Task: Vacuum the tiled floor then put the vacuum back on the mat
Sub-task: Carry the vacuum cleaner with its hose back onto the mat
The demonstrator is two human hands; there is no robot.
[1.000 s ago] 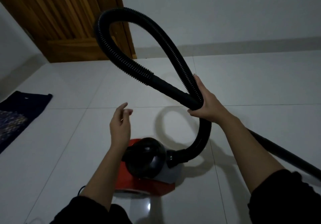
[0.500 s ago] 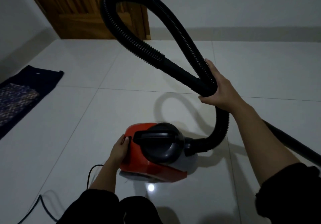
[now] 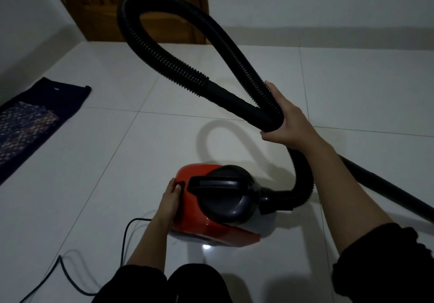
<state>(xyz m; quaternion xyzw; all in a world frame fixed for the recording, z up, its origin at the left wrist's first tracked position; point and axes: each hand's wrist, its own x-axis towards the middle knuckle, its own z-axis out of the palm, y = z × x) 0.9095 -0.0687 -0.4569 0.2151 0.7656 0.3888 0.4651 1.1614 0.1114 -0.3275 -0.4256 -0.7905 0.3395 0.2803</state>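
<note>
A small red vacuum (image 3: pixel 199 218) with a black domed top and handle stands on the white tiled floor (image 3: pixel 117 152) just in front of me. Its black ribbed hose (image 3: pixel 164 51) rises in a tall loop. My right hand (image 3: pixel 285 124) is closed around the doubled hose and the smooth black wand where they cross. My left hand (image 3: pixel 172 197) rests on the rear left edge of the red body, thumb pressed on a dark spot there. The dark blue patterned mat (image 3: pixel 35 124) lies flat at the far left by the wall.
The black wand tube (image 3: pixel 387 189) runs down to the right under my right forearm. The power cord (image 3: pixel 126 234) curls over the tiles at the lower left. A wooden door (image 3: pixel 131 4) stands at the back, with white walls on either side.
My left hand came down from mid-air onto the rear of the red body. My view moved closer and dipped; the right hand kept its hold on the hose loop.
</note>
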